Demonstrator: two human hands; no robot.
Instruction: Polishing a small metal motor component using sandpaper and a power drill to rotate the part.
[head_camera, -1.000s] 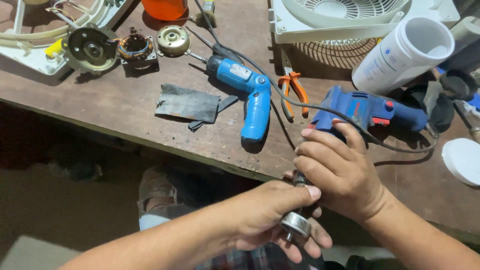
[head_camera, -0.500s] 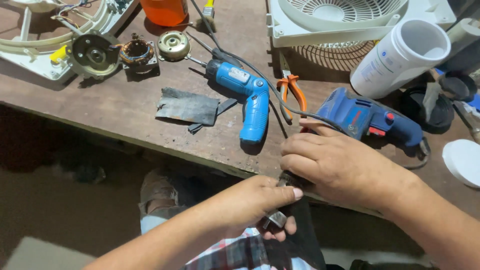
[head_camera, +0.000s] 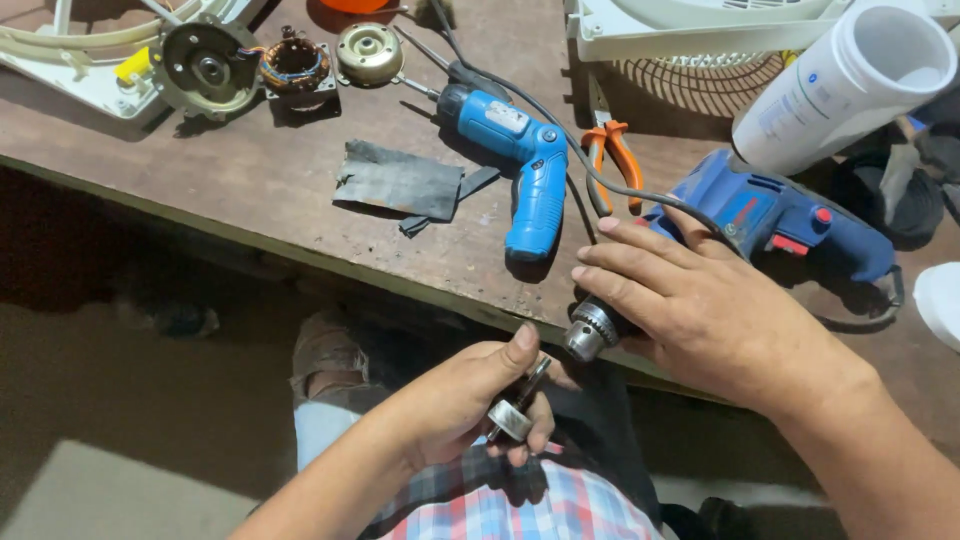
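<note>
Head view: left hand (head_camera: 470, 400) closes its grip on a small metal shaft piece (head_camera: 515, 410) just off the bench (head_camera: 250, 200) near edge. Right hand (head_camera: 700, 310) wraps the blue corded drill (head_camera: 790, 215), whose chuck (head_camera: 590, 330) sits just beside the piece.

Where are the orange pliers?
In the head view, the orange pliers lie on the wooden table, between the blue screwdriver and the blue drill.
</note>
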